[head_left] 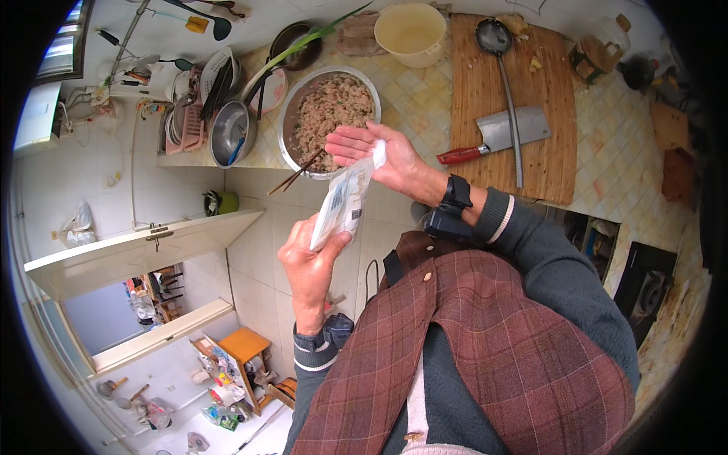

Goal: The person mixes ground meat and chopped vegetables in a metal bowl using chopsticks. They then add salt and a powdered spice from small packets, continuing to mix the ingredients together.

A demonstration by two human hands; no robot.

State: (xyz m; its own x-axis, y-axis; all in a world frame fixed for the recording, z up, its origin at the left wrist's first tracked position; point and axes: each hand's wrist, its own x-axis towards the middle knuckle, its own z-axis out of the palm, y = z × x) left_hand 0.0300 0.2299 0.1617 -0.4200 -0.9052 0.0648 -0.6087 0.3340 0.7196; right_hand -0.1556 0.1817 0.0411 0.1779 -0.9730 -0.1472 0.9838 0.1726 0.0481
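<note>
My left hand (315, 259) grips the lower end of a white plastic packet (347, 205) with printing on it. The packet tilts up toward my right hand (392, 156), which is palm up with its fingers stretched out flat. A small heap of white powder (379, 154) lies on that palm, at the packet's upper end. Behind my right fingers is a large metal bowl (282, 128) of minced filling with green flecks (335, 99). Wooden chopsticks (296, 176) rest in the filling, leaning over the near rim. The fingers partly cover the bowl's near right side.
On the right, a wooden cutting board (546, 176) bears a cleaver (520, 128) and a metal ladle (493, 37). A cream tub (409, 34) stands behind. To the left are a steel bowl (230, 133), a scallion (284, 52) and a pink dish rack (195, 122). A cooktop (645, 290) sits far right.
</note>
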